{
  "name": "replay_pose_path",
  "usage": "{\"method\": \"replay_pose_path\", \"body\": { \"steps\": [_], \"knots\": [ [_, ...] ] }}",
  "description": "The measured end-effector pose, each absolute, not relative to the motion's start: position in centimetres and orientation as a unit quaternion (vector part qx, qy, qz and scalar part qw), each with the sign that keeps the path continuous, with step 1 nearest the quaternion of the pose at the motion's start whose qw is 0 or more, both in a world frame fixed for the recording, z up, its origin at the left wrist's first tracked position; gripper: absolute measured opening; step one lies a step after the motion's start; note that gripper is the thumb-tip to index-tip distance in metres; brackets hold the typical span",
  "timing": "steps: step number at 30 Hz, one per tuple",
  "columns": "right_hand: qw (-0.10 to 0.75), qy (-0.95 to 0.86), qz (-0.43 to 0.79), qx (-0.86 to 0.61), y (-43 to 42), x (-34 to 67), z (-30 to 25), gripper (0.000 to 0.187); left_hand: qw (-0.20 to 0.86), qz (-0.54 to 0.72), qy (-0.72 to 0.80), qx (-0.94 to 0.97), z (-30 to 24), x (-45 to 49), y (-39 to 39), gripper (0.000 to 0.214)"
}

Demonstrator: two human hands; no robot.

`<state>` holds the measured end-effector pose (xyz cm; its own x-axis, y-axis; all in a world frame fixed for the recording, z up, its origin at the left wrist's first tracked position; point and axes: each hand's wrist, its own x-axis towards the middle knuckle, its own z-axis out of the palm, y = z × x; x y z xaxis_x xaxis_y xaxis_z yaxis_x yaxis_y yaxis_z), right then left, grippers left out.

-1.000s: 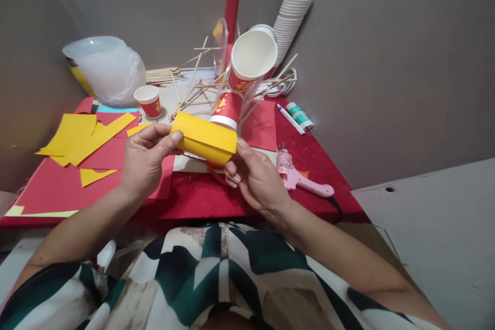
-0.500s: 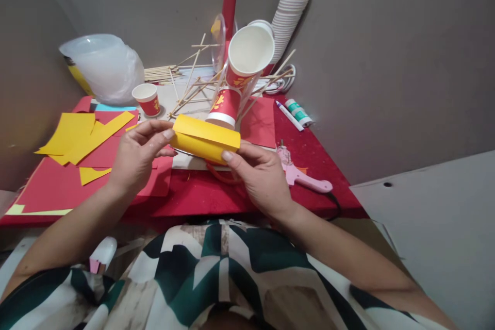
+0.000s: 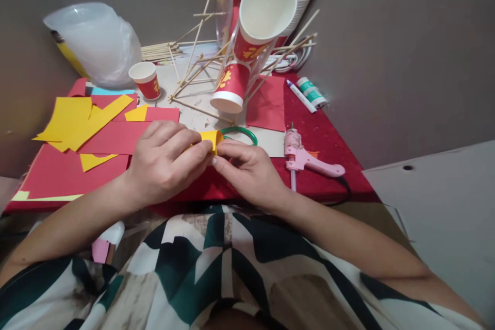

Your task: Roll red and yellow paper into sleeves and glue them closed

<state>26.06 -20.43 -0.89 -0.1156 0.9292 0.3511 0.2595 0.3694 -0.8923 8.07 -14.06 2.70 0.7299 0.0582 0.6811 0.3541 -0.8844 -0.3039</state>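
Both my hands are low over the near edge of the red table, pressed together on a piece of yellow paper. My left hand covers most of it with fingers curled over. My right hand pinches its right end with thumb and fingertips. Only a small yellow corner shows between the fingers. A green ring lies just behind my hands.
A structure of wooden sticks and red paper cups stands behind. A pink glue gun lies to the right, with a pen and a glue tube beyond. Yellow and red paper pieces lie left, beside a small cup and a plastic bag.
The rolled yellow paper was held up between both hands; now it is lowered to the table edge and squeezed small under my fingers. The green ring has come into sight.
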Motion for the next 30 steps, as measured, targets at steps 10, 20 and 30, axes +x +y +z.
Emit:
{"method": "replay_pose_path", "body": {
  "steps": [10, 20, 30],
  "knots": [
    [0.473, -0.653, 0.37, -0.462, -20.4, 25.8, -1.1, 0.027, 0.217, -0.364, -0.079, -0.902, 1.4, 7.4, -13.7, 0.009],
    [0.454, -0.579, 0.454, -0.502, -20.1, 25.9, -0.9, 0.03, 0.237, -0.366, -0.065, -0.897, 0.7, 7.4, -13.6, 0.008],
    [0.452, -0.539, 0.498, -0.508, -19.7, 26.1, -1.1, 0.03, 0.225, -0.357, -0.036, -0.906, 0.5, 7.6, -13.7, 0.008]
  ]
}}
